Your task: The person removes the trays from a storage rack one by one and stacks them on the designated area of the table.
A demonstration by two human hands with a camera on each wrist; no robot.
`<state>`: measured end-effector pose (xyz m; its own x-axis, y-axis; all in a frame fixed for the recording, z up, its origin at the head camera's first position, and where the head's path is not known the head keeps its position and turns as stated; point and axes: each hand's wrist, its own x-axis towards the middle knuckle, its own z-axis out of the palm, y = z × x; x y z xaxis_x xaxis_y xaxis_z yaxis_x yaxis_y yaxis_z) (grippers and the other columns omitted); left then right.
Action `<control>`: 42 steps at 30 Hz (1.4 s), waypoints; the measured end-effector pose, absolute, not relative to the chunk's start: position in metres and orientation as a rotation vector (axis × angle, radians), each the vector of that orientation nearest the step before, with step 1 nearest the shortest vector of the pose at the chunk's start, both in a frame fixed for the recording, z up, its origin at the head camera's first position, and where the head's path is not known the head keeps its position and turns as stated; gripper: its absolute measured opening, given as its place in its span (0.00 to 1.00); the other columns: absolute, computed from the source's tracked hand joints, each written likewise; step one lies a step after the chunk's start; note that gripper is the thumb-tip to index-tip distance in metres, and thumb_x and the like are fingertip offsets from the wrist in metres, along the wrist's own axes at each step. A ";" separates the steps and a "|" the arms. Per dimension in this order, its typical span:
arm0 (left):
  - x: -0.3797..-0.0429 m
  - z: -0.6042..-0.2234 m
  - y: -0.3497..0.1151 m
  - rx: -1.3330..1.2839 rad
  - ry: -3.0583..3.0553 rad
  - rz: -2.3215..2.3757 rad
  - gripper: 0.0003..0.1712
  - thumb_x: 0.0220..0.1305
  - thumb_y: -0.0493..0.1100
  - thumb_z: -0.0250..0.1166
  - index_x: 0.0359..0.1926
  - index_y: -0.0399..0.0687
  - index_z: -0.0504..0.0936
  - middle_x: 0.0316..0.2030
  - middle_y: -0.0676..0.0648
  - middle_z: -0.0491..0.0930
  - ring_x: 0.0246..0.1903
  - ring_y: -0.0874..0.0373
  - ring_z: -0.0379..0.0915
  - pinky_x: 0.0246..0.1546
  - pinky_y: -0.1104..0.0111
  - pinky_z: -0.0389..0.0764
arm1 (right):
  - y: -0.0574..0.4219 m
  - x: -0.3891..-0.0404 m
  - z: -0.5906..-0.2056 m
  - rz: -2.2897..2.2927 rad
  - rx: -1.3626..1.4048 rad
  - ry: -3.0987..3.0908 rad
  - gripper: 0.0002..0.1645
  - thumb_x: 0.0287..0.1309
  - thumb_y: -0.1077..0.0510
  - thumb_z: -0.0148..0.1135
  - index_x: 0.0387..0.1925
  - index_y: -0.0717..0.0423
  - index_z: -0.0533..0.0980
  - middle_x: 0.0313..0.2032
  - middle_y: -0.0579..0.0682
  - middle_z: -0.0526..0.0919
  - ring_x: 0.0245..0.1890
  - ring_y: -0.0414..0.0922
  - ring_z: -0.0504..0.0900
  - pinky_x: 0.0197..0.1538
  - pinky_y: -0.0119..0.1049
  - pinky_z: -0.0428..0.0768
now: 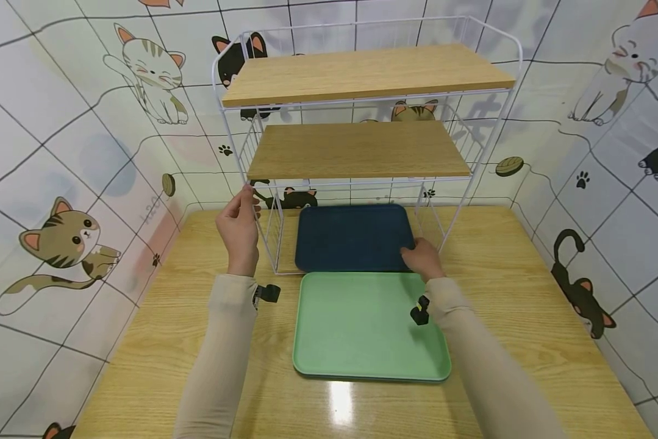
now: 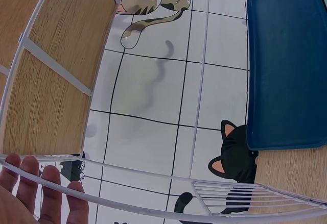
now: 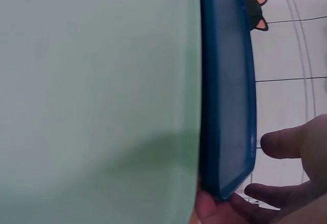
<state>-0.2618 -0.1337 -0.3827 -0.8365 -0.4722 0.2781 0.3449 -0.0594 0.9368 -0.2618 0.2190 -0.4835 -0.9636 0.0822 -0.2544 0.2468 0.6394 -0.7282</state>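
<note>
A white wire rack (image 1: 483,146) with wooden shelves stands at the back of the table. My left hand (image 1: 239,228) holds its front left post just below the middle shelf (image 1: 356,149); in the left wrist view the fingers (image 2: 51,193) reach past the white wire. On the rack's bottom level lies a dark blue tray (image 1: 353,238). My right hand (image 1: 423,259) is at that tray's front right corner, fingertips touching its side. In the right wrist view the thumb (image 3: 281,143) stands apart from the fingers, near the tray's edge. A light green tray (image 1: 369,326) lies directly in front.
Another rim shows under the green tray's front edge. The rack's upper shelf (image 1: 369,73) overhangs the blue tray. Walls with cat drawings and grid lines (image 1: 71,152) close in the wooden table (image 1: 532,341) on the left, back and right.
</note>
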 end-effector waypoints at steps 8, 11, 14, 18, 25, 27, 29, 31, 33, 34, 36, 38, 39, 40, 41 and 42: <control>-0.256 -0.377 -0.132 0.126 -1.663 -1.958 0.20 0.75 0.50 0.63 0.50 0.37 0.88 0.31 0.50 0.81 0.35 0.53 0.76 0.44 0.58 0.78 | 0.217 -0.265 -0.492 -1.090 0.273 2.800 0.35 0.61 0.68 0.46 0.69 0.80 0.59 0.64 0.78 0.69 0.66 0.72 0.68 0.68 0.61 0.70; -0.247 -0.367 -0.128 0.124 -1.665 -1.969 0.17 0.76 0.46 0.62 0.47 0.36 0.88 0.28 0.53 0.81 0.33 0.56 0.77 0.46 0.53 0.78 | 0.216 -0.266 -0.493 -1.080 0.280 2.808 0.35 0.61 0.70 0.46 0.70 0.80 0.58 0.64 0.78 0.68 0.66 0.72 0.68 0.69 0.61 0.70; -0.241 -0.361 -0.125 0.115 -1.671 -1.966 0.14 0.76 0.46 0.62 0.37 0.42 0.89 0.25 0.56 0.80 0.29 0.62 0.76 0.46 0.53 0.78 | 0.217 -0.266 -0.493 -1.089 0.296 2.791 0.36 0.62 0.70 0.45 0.71 0.80 0.55 0.67 0.78 0.65 0.68 0.72 0.65 0.70 0.61 0.68; -0.241 -0.361 -0.125 0.115 -1.684 -1.961 0.15 0.76 0.46 0.62 0.30 0.49 0.86 0.23 0.60 0.79 0.28 0.65 0.74 0.44 0.55 0.78 | 0.219 -0.265 -0.490 -1.163 0.322 2.718 0.38 0.63 0.70 0.42 0.74 0.79 0.51 0.70 0.78 0.60 0.71 0.72 0.60 0.71 0.61 0.67; -0.241 -0.361 -0.125 0.132 -1.683 -1.957 0.18 0.76 0.46 0.61 0.49 0.35 0.88 0.27 0.57 0.80 0.34 0.52 0.77 0.46 0.55 0.79 | 0.221 -0.262 -0.482 -1.310 0.370 2.589 0.40 0.63 0.70 0.38 0.77 0.74 0.49 0.74 0.74 0.57 0.72 0.68 0.61 0.64 0.54 0.72; -0.240 -0.360 -0.125 0.133 -1.680 -1.957 0.19 0.76 0.45 0.61 0.52 0.33 0.87 0.29 0.52 0.81 0.37 0.46 0.77 0.47 0.54 0.78 | 0.221 -0.262 -0.481 -1.363 0.394 2.556 0.39 0.64 0.70 0.38 0.77 0.73 0.49 0.73 0.74 0.58 0.70 0.67 0.66 0.58 0.51 0.77; -0.240 -0.360 -0.125 0.136 -1.682 -1.954 0.19 0.76 0.45 0.61 0.52 0.33 0.87 0.33 0.45 0.81 0.38 0.44 0.77 0.47 0.53 0.78 | 0.221 -0.262 -0.481 -1.427 0.411 2.519 0.39 0.64 0.70 0.38 0.77 0.73 0.50 0.73 0.74 0.58 0.68 0.66 0.69 0.53 0.45 0.83; -0.240 -0.360 -0.124 0.134 -1.679 -1.955 0.19 0.76 0.45 0.61 0.52 0.33 0.87 0.36 0.37 0.81 0.37 0.47 0.77 0.47 0.53 0.78 | 0.221 -0.263 -0.481 -1.505 0.421 2.473 0.38 0.65 0.70 0.37 0.77 0.73 0.50 0.73 0.74 0.59 0.66 0.67 0.71 0.48 0.41 0.86; -0.240 -0.360 -0.124 0.134 -1.678 -1.957 0.19 0.76 0.45 0.61 0.52 0.33 0.87 0.39 0.32 0.80 0.36 0.50 0.76 0.47 0.54 0.78 | 0.221 -0.262 -0.481 -1.592 0.417 2.424 0.39 0.64 0.70 0.37 0.77 0.73 0.50 0.72 0.75 0.58 0.66 0.67 0.72 0.43 0.37 0.87; -0.240 -0.360 -0.124 0.133 -1.676 -1.958 0.19 0.76 0.45 0.61 0.52 0.33 0.87 0.39 0.31 0.79 0.35 0.51 0.76 0.47 0.54 0.78 | 0.221 -0.262 -0.481 -1.625 0.412 2.404 0.39 0.64 0.70 0.37 0.77 0.73 0.50 0.73 0.74 0.58 0.66 0.67 0.71 0.42 0.36 0.87; -0.240 -0.360 -0.124 0.130 -1.673 -1.960 0.19 0.76 0.45 0.61 0.52 0.33 0.87 0.37 0.35 0.80 0.35 0.51 0.76 0.46 0.55 0.77 | 0.222 -0.261 -0.480 -1.664 0.398 2.389 0.39 0.64 0.70 0.37 0.77 0.72 0.50 0.73 0.73 0.57 0.66 0.66 0.71 0.41 0.35 0.85; -0.240 -0.360 -0.124 0.125 -1.672 -1.958 0.19 0.76 0.45 0.61 0.52 0.33 0.87 0.34 0.41 0.80 0.35 0.51 0.75 0.46 0.55 0.77 | 0.223 -0.260 -0.479 -1.686 0.376 2.390 0.39 0.64 0.70 0.37 0.77 0.72 0.49 0.74 0.73 0.57 0.67 0.66 0.70 0.43 0.37 0.83; -0.240 -0.360 -0.125 0.119 -1.669 -1.958 0.19 0.76 0.45 0.61 0.51 0.33 0.87 0.32 0.45 0.80 0.34 0.52 0.75 0.45 0.55 0.77 | 0.223 -0.259 -0.478 -1.699 0.367 2.385 0.39 0.64 0.71 0.37 0.77 0.71 0.49 0.74 0.73 0.57 0.67 0.66 0.69 0.46 0.39 0.82; -0.240 -0.360 -0.125 0.115 -1.671 -1.954 0.18 0.76 0.45 0.61 0.51 0.33 0.87 0.31 0.48 0.80 0.34 0.53 0.75 0.45 0.55 0.77 | 0.224 -0.259 -0.478 -1.724 0.362 2.370 0.40 0.64 0.71 0.37 0.78 0.71 0.49 0.74 0.72 0.56 0.68 0.65 0.69 0.49 0.42 0.82; -0.240 -0.361 -0.125 0.110 -1.670 -1.953 0.18 0.76 0.45 0.61 0.50 0.33 0.87 0.29 0.52 0.80 0.33 0.56 0.75 0.44 0.56 0.77 | 0.224 -0.259 -0.478 -1.750 0.352 2.352 0.40 0.64 0.71 0.37 0.78 0.71 0.48 0.74 0.72 0.56 0.69 0.66 0.68 0.52 0.43 0.83; -0.240 -0.361 -0.125 0.105 -1.669 -1.951 0.18 0.76 0.45 0.61 0.48 0.33 0.88 0.28 0.54 0.80 0.32 0.58 0.75 0.44 0.56 0.77 | 0.225 -0.259 -0.478 -1.803 0.345 2.305 0.40 0.65 0.72 0.36 0.78 0.70 0.47 0.75 0.72 0.54 0.69 0.66 0.67 0.56 0.45 0.83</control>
